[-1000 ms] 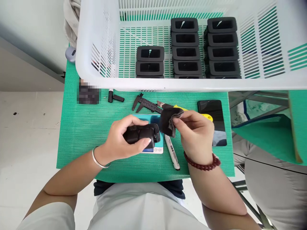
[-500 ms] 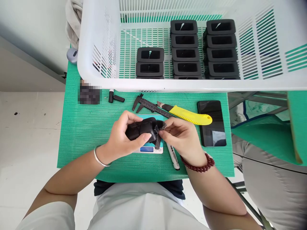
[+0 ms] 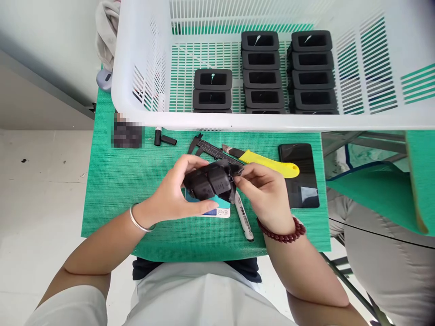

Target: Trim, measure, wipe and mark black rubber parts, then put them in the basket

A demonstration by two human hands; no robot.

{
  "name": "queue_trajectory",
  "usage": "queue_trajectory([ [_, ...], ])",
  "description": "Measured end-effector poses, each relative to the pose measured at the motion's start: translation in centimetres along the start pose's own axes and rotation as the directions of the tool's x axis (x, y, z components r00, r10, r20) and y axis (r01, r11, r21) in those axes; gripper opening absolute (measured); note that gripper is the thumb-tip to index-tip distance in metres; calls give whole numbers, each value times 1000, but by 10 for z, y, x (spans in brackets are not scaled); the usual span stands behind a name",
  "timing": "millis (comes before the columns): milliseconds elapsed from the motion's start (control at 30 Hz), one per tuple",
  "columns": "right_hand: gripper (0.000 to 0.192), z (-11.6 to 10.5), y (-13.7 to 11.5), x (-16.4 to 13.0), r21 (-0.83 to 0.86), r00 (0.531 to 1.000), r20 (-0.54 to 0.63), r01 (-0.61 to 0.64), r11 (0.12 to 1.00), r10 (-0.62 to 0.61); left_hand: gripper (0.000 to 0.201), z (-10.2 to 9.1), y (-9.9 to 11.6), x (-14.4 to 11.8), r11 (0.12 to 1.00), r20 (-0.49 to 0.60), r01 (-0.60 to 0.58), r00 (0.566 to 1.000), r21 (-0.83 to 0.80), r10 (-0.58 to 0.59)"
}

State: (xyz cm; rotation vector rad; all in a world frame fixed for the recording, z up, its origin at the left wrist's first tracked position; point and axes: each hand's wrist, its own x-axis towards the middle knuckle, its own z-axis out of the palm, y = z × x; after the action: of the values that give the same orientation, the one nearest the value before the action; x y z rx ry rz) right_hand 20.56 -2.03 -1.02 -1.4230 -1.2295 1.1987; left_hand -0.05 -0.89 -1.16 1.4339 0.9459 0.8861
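A black moulded piece (image 3: 210, 181) with rounded blocks and ragged flaps at its right end is held above the table; I cannot tell its exact kind. My left hand (image 3: 183, 192) grips its left side, fingers behind and thumb stretched along the near side. With thumb and fingertips, my right hand (image 3: 263, 190) pinches a thin dark flap at the right end. Beneath the piece, partly covered, lies a small digital scale (image 3: 222, 211). A white marker pen (image 3: 244, 217) lies beside the scale, under the right hand.
Beyond the hands lie a black caliper (image 3: 207, 147), a yellow utility knife (image 3: 268, 163) with its blade out, and a phone (image 3: 302, 190) partly under the knife. A black cap (image 3: 169, 140) lies left. Across the back stands a white basket (image 3: 238, 121) holding stacked black frames (image 3: 261, 79).
The black piece has turned in my hands, so its blocky side now faces up. Both hands have shifted slightly, the right one a little to the right.
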Motion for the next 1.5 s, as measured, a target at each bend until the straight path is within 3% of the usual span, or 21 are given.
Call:
queue_trajectory([
  [100, 17, -1, 4, 0, 38, 999, -31, 16, 999, -14, 62, 0, -4, 4, 964, -102, 96, 987, -247, -125],
  [200, 16, -4, 9, -1, 124, 999, -45, 31, 992, -26, 55, -1, -7, 7, 910, -178, 93, 968, -404, -178],
  [333, 17, -8, 13, 1, 220, 999, -46, 6, 975, 4, 51, -3, -6, 5, 916, -164, 26, 981, -401, -100],
  [467, 22, -7, 6, 3, 232, 990, 121, -96, 968, 70, 50, -3, -4, 0, 939, -39, 1, 999, -343, -16],
  [633, 22, -2, -2, 0, 199, 952, 292, -152, 968, 90, 61, -1, -2, -3, 954, 67, 61, 997, -295, -43],
  [767, 17, 3, -3, -2, 201, 956, 278, -148, 968, 88, 60, 4, -3, 0, 916, 13, 107, 994, -385, -111],
  [900, 14, 7, -2, -3, 113, 986, 158, -67, 991, 48, 47, 9, -3, 1, 894, -16, 197, 975, -403, -222],
  [1000, 15, 10, -2, -6, 30, 997, 74, 11, 999, -13, 43, 12, -4, -2, 948, -13, 145, 988, -283, -155],
  [1200, 13, 14, -3, -11, 4, 995, 75, 70, 998, -70, 48, 11, -8, -10, 995, 92, -91, 991, -37, 94],
  [1333, 12, 15, -4, -14, -17, 993, 25, 114, 993, -114, 50, 10, -6, -11, 990, 125, -140, 983, 21, 136],
  [1500, 12, 15, -6, -14, -2, 992, -5, 123, 992, -123, 42, 13, -4, -12, 991, 140, -129, 981, -37, 133],
])
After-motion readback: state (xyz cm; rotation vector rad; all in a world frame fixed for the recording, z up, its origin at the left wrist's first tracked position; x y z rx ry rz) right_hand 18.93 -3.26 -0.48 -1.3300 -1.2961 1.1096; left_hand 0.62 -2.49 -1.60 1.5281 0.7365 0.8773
